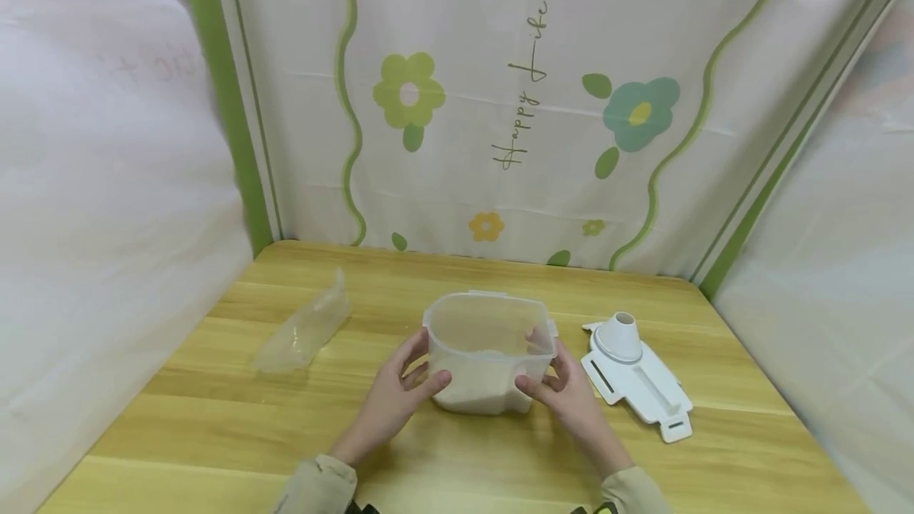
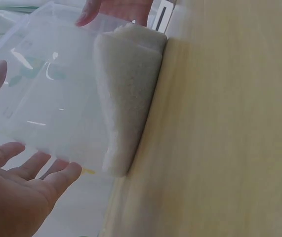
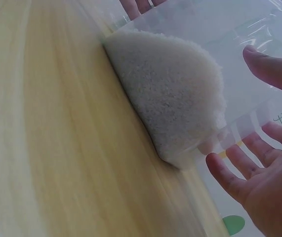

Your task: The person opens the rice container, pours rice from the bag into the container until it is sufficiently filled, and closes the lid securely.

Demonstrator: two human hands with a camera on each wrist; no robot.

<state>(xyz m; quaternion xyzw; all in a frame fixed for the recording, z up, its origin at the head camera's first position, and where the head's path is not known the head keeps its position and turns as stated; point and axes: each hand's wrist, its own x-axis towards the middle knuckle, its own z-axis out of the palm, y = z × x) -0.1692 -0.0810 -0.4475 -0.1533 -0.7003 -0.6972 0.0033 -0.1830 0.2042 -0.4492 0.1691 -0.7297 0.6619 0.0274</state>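
Note:
A clear plastic container (image 1: 493, 327) without a lid stands on the wooden table. White rice (image 2: 131, 74) fills its lower part, and the grains show through the wall in the right wrist view. My left hand (image 1: 396, 391) holds the container's left side, thumb in front and fingers along the side wall. On the opposite side my right hand (image 1: 564, 387) holds it the same way. In the wrist views the container's base meets the tabletop, and the rice surface slopes.
A white plastic lid (image 1: 646, 387) with a cone-shaped spout lies right of the container. On the left is a crumpled clear plastic bag (image 1: 303, 331). The wooden table (image 1: 214, 427) ends at a flowered curtain (image 1: 457, 141) behind, with white cloth on both sides.

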